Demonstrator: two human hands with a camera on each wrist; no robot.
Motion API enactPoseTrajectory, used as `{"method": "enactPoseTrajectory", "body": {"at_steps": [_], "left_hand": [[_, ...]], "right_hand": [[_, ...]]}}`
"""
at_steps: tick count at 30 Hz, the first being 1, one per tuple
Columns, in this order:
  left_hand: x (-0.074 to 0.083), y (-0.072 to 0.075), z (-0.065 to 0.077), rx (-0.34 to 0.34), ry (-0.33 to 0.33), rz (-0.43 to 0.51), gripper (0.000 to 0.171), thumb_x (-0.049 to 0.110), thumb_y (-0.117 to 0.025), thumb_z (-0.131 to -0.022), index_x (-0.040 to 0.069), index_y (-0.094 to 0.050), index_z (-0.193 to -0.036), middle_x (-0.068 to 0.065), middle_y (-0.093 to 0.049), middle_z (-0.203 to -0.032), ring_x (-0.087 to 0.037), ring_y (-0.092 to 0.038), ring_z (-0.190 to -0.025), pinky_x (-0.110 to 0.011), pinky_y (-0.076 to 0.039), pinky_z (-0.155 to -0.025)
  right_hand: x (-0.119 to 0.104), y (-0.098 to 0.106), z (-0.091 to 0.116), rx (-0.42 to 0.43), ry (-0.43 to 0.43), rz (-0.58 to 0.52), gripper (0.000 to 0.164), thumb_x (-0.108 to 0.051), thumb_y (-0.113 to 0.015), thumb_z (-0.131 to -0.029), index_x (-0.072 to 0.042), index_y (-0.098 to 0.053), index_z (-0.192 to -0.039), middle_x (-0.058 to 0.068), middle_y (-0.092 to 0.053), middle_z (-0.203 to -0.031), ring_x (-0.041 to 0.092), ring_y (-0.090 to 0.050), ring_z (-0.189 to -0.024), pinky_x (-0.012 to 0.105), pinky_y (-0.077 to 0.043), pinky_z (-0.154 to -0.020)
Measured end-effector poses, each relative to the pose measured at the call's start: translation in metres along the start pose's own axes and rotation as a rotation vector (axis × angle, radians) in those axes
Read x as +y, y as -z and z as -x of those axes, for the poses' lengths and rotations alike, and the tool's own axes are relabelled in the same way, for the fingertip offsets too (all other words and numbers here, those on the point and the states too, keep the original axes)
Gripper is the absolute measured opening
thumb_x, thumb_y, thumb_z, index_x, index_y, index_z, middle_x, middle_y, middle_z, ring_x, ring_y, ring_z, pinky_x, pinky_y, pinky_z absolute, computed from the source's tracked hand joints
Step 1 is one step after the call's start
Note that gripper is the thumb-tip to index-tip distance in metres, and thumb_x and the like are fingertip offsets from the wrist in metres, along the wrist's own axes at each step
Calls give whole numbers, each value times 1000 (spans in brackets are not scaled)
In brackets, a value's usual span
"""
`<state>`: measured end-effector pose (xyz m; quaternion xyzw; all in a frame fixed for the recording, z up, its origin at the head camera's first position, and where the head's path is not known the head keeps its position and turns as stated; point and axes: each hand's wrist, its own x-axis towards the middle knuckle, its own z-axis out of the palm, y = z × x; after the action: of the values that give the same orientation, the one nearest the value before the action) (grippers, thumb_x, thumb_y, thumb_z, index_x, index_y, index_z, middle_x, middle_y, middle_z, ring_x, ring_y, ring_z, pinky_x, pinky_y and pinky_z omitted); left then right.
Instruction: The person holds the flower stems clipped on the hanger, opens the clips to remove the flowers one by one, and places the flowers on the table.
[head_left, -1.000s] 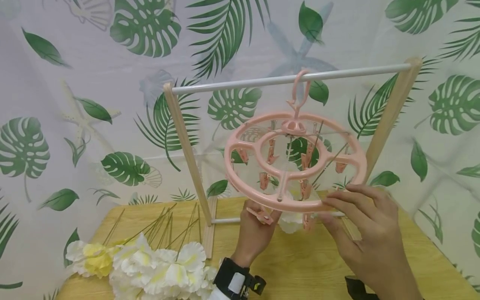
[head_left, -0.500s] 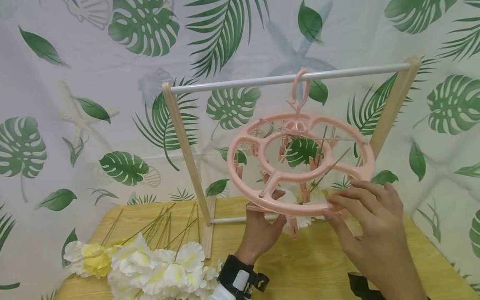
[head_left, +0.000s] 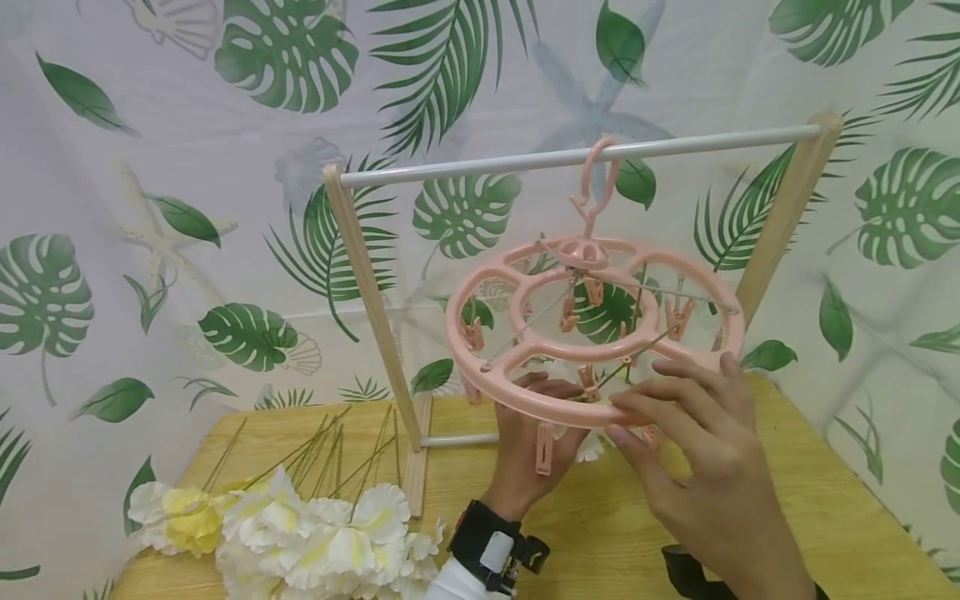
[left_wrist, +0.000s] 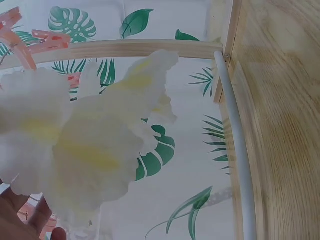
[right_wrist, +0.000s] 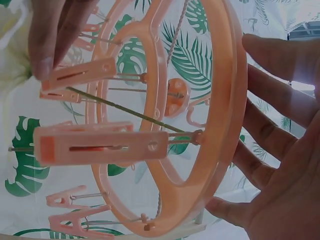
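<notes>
A round pink clip hanger hangs by its hook from the white bar, with several pink clothespins below its rings. My right hand touches the hanger's near right rim, its fingers spread along the outer edge in the right wrist view. Beneath the ring is my left hand, partly hidden in the head view. The right wrist view has its fingertips pinching the end of a clothespin. Beside them is a white artificial flower, large in the left wrist view. A thin green stem slants up through the ring.
A pile of white and yellow artificial flowers lies on the wooden table at left, stems pointing back. Wooden posts carry the bar, and a lower white rod joins the frame. A leaf-print cloth hangs behind.
The hanger has turned on its hook, its near clothespins shifting left. My right hand has moved left with the rim; my left hand has shifted slightly right under it.
</notes>
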<state>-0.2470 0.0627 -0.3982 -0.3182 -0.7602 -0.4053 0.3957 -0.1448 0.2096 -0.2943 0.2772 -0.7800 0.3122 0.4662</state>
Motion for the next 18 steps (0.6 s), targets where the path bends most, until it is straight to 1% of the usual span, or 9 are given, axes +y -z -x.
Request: {"method": "enactPoseTrajectory", "body": {"at_steps": [4, 7, 9, 11, 12, 13, 14, 16, 18], "left_hand": [[1, -3, -1, 88, -66, 22, 35, 15, -89, -75, 9, -71, -105, -2, -75, -100, -26, -61, -106, -48, -40, -99], [1, -5, -3, 125, -121, -40, 31, 14, -88, -76, 10, -72, -102, 1, -75, -98, -22, -61, -103, -48, -38, -98], [1, -6, -5, 137, -147, -113, 22, 15, -86, -79, 12, -74, -97, 4, -74, -94, -18, -64, -98, -46, -40, -98], [2, -6, -6, 133, -155, -169, 13, 16, -83, -82, 14, -74, -91, 7, -73, -88, -15, -66, -92, -43, -42, -97], [3, -5, -6, 122, -143, -175, 12, 16, -82, -82, 14, -73, -90, 7, -72, -86, -16, -65, -92, -42, -40, -97], [4, -4, -5, 103, -118, -158, 11, 16, -82, -83, 13, -73, -89, 6, -71, -85, -16, -65, -92, -40, -39, -96], [6, -3, -5, 78, -80, -142, 11, 17, -83, -84, 14, -73, -87, 5, -71, -84, -16, -64, -92, -40, -38, -94], [8, -1, -3, 15, 31, -94, 10, 21, -81, -86, 15, -73, -86, 5, -70, -84, -16, -63, -94, -41, -34, -89], [10, 1, -1, -56, 145, -49, 12, 25, -80, -88, 15, -73, -89, 4, -68, -88, -16, -60, -97, -42, -30, -86]], "right_hand": [[-3, -1, -2, -1, 0, -15, 51, -49, -57, -102, -3, -78, -95, 7, -72, -95, 34, -56, -119, 65, -13, -118], [-5, -1, -1, -4, -3, -26, 50, -49, -57, -102, -3, -78, -95, 7, -72, -96, 34, -55, -118, 63, -14, -118], [-6, -2, -1, -6, -9, -26, 51, -49, -57, -102, -3, -78, -96, 7, -73, -97, 34, -55, -118, 63, -14, -119], [-7, -2, 0, -8, -16, -20, 51, -49, -57, -102, -3, -78, -97, 8, -73, -98, 34, -55, -118, 63, -15, -118], [-9, -2, 0, -8, -21, -17, 51, -49, -56, -102, -3, -78, -97, 8, -73, -99, 34, -55, -119, 63, -15, -118], [-10, -2, 1, -4, -26, -12, 52, -49, -56, -102, -2, -78, -98, 9, -73, -101, 33, -55, -120, 63, -15, -118], [-12, -2, 1, 6, -29, -9, 52, -49, -57, -102, -2, -78, -99, 10, -73, -102, 31, -55, -121, 63, -16, -118], [-15, -2, 3, 45, -33, -3, 51, -48, -58, -102, 0, -77, -100, 13, -72, -105, 28, -55, -123, 63, -18, -118], [-19, -3, 4, 115, -35, -6, 50, -45, -61, -101, 2, -77, -99, 17, -72, -105, 26, -56, -123, 60, -23, -117]]}}
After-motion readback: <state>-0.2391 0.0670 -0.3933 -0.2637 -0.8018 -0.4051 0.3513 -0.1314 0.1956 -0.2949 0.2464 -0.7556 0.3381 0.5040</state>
